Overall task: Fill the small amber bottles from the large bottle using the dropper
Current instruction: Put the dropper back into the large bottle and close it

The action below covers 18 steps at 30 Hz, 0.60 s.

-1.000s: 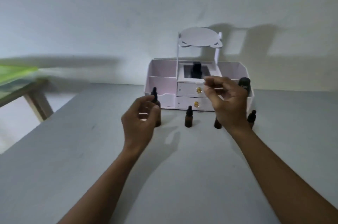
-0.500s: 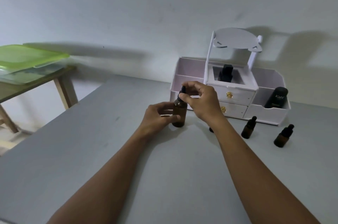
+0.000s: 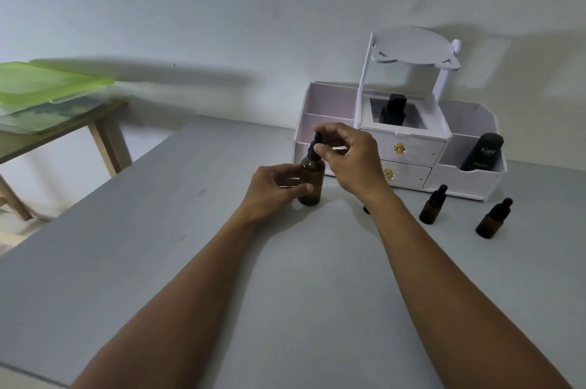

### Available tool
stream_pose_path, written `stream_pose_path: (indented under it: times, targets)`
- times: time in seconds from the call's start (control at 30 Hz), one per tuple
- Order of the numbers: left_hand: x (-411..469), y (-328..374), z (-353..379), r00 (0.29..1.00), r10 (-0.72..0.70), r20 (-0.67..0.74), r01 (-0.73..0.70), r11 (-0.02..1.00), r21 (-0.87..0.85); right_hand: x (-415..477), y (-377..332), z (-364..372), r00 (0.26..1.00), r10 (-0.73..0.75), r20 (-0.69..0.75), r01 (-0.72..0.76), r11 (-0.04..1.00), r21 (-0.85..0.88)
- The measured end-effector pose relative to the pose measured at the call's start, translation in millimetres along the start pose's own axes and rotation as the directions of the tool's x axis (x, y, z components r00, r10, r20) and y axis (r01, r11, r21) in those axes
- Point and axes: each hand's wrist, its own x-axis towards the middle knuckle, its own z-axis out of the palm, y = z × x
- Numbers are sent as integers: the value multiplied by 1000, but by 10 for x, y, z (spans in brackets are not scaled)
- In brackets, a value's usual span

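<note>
Large amber bottle [image 3: 312,180] upright on grey table [image 3: 158,246], L hand [image 3: 272,187] wrapped round its body, R hand [image 3: 350,157] pinching dropper cap [image 3: 317,146], two small amber bottles [image 3: 432,209] [image 3: 494,219] to the right, nr white organiser [image 3: 412,147]

Only one word can be read from here — "Kahf", in pale letters on the black bottle [image 3: 482,152] standing in the right compartment of the white organiser [image 3: 466,180]. A smaller line sits beneath it — too blurred to make out. The amber bottles show no lettering.
</note>
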Motion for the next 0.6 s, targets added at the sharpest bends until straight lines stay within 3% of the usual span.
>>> stream_pose_path:
  times: [0.33, 0.6]
  targets:
    - [-7, 5, 11, 1000, -12, 3, 12, 999, 34, -5, 22, 15, 999, 42, -2, -41, 998, 46]
    - [-12, -12, 0, 1000, -19, -3, 19, 1000, 6, -11, 17, 36, 994, 54, -92, -45, 994, 96]
